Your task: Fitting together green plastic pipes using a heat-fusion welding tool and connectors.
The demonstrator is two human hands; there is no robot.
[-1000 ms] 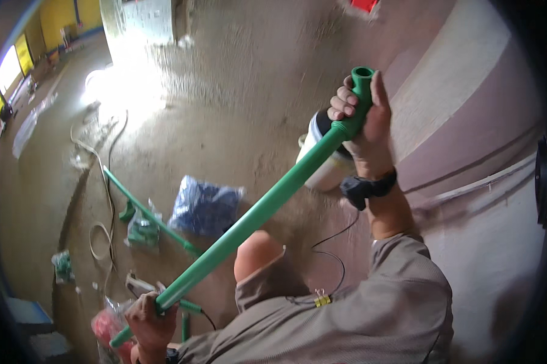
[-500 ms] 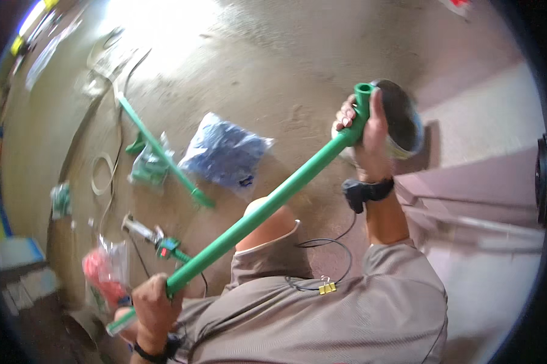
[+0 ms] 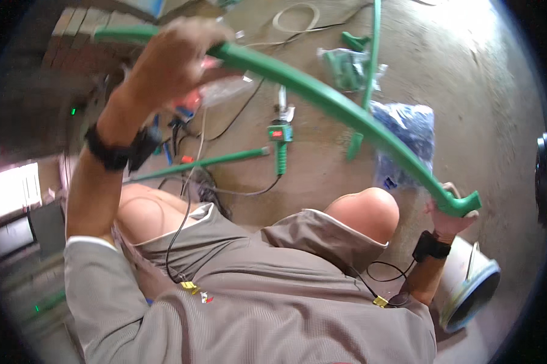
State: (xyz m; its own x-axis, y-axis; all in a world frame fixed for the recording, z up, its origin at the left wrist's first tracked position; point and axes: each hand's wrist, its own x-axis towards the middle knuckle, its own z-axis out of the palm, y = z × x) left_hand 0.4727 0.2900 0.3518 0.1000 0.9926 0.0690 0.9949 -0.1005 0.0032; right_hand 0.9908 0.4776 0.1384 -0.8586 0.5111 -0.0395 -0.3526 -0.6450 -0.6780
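Floor [image 3: 486, 121] fills the background, dusty and brown. Slanting above it, the long green pipe [image 3: 322, 100] runs from upper left to lower right, bowed in the wide view, its two ends in the person's hands. A second green pipe [image 3: 373, 54] lies on the floor, partly hidden behind it, and a third green pipe [image 3: 219, 159] lies near the left foot. A pale bucket [image 3: 464, 279] with a bluish rim is tipped just beside the right wrist. Next comes a clear bag of blue contents [image 3: 410, 130], then a green-handled tool [image 3: 279, 136] with a small red display, then a bag of green fittings [image 3: 349, 70].

The left hand [image 3: 179, 54], blurred, is closed round the pipe, which passes through the fist and sticks out beyond it. The right hand [image 3: 448, 223] grips the other end: fingertips curl over the upper side, thumb and palm lie below. Between them sits the angled green fitting [image 3: 461, 204], its mouth projecting past the thumb.
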